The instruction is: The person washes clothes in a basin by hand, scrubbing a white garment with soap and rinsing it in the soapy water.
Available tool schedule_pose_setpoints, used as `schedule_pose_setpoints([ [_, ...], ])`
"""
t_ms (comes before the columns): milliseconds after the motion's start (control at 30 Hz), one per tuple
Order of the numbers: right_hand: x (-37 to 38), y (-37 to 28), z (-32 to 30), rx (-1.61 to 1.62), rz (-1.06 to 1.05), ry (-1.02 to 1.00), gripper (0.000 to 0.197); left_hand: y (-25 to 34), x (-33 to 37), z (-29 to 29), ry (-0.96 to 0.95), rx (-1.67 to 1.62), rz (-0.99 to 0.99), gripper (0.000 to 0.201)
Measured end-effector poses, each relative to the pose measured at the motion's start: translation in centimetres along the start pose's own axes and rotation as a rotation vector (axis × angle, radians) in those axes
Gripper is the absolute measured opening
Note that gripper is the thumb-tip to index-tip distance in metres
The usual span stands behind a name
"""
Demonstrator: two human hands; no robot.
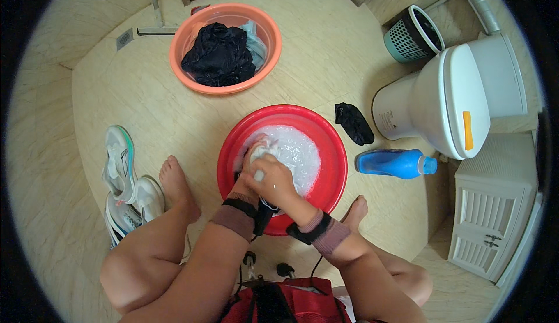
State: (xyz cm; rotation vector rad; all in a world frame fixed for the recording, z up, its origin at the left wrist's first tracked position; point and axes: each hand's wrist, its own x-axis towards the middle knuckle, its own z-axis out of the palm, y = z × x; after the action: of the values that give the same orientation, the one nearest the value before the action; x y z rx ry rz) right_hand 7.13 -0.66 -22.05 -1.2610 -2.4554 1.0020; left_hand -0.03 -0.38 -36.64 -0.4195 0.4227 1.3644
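Fingers of both hands were curled tight around a small white cloth (265,148), wringing or rubbing it above the suds. The right hand (273,178) lay on top, knuckles up, while the left hand (247,160) gripped the same bundle from the nine o'clock side, touching the right. That cloth sat over the near-left part of a red basin (326,189) filled with foamy water (300,151), at the centre of the tiled floor. At twelve o'clock from the red basin stood an orange basin (180,61) holding dark clothing (218,55). A black garment (353,123) lay on the floor at two o'clock, and a blue detergent bottle (393,163) lay on its side at three o'clock, just beside a white toilet (460,99). White sneakers (125,177) rested at nine o'clock near the bare left foot (177,186).
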Motion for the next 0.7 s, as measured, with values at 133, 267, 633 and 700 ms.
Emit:
schedule_pose_setpoints([
  [133,4.7,6.1,0.6,0.012,0.399,0.226,0.012,-2.2,0.8,0.9,-0.051,0.021,-0.064,0.034],
  [267,3.4,5.7,1.0,-0.016,0.364,0.338,0.020,-2.2,1.0,0.5,-0.085,0.063,-0.046,0.030],
  [633,3.7,13.1,-0.7,-0.025,0.681,0.294,0.048,-0.7,2.1,0.2,0.185,0.507,0.262,0.031],
  [700,2.6,15.3,-0.1,-0.106,0.740,0.162,0.057,-0.6,2.4,0.3,0.348,0.959,0.496,0.044],
])
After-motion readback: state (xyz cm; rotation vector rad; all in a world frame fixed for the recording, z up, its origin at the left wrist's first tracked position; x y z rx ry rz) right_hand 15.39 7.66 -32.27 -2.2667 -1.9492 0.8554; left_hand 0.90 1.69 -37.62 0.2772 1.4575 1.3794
